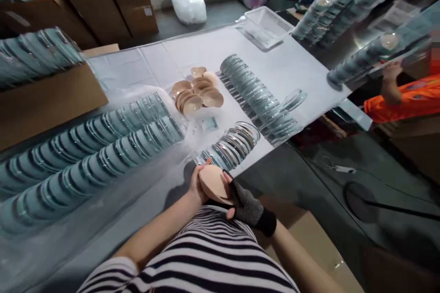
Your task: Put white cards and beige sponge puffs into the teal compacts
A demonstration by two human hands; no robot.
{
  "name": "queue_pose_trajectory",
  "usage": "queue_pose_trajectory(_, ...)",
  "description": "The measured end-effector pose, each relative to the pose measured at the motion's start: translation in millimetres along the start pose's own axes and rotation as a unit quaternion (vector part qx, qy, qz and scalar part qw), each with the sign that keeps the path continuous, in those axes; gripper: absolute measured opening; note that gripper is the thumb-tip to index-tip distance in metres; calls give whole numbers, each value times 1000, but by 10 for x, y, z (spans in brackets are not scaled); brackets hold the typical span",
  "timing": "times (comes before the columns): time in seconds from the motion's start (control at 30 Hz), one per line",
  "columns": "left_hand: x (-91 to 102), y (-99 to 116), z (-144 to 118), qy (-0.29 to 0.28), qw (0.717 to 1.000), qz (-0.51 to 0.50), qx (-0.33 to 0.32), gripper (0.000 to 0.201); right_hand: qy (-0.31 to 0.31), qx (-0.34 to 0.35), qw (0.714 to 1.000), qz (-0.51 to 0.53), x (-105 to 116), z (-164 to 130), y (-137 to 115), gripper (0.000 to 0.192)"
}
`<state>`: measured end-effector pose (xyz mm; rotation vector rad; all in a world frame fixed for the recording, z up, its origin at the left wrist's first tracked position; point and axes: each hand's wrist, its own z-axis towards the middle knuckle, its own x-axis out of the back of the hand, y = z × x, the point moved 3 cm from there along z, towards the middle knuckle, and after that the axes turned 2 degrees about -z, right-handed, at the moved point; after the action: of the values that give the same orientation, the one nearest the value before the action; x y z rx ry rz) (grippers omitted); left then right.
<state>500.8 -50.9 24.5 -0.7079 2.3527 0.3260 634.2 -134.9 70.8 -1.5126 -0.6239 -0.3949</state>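
Close to my body I hold a pair of beige bra cups (213,182), stacked or pressed together, their smooth rounded side facing up. My left hand (197,187), bare, is closed around their left edge. On the right edge, my right hand (245,202) grips them in a grey dotted fingerless glove. Just beyond my hands, a row of clear plastic shells (233,146) stands on edge, some with beige inside. Farther off on the table lies a loose pile of beige bra cups (201,91). A small pale-blue printed packet (209,123) lies in front of the pile.
Long stacks of clear shells (103,155) line the left side. Another row (257,91) leans on a rack to the right. A white basket (266,27) sits at the table's far end. Cardboard boxes (103,0) stand behind. At right, a co-worker's orange sleeve (405,98) shows.
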Motion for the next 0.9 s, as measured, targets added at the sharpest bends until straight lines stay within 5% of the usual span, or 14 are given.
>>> queue_pose_trajectory(0.1, -14, -108, 46, 31, 997, 55, 51, 55, 63, -113, 992, -10, -102, -186, 130, 91)
queue_pose_trajectory(0.17, -76, -144, 114, -34, 981, 171, 85, 57, 110, -174, 979, 7, -61, -192, 225, 68)
queue_pose_trajectory(0.23, -143, -63, 217, -126, 926, 356, 3, 64, 149, -220, 963, 46, 28, -204, 342, 52)
queue_pose_trajectory(0.3, -207, 123, 330, -182, 796, 551, -174, 63, 192, -282, 938, 64, 121, -277, 487, 43)
queue_pose_trajectory(0.37, -241, 308, 447, -193, 633, 687, -300, 47, 235, -348, 906, 57, 162, -411, 634, 40)
queue_pose_trajectory(0.47, -239, 440, 613, -202, 400, 823, -349, 29, 258, -355, 898, 29, 47, -585, 797, 43)
queue_pose_trajectory(0.53, -223, 428, 671, -210, 280, 868, -353, 28, 240, -326, 914, 8, -133, -617, 874, 51)
queue_pose_trajectory(0.73, -185, 340, 704, -222, 236, 884, -337, 30, 164, -348, 922, -51, -582, -333, 1040, 62)
queue_pose_trajectory(0.9, -193, 380, 731, -208, 287, 869, -345, 30, 144, -329, 928, -104, -662, -229, 1037, 59)
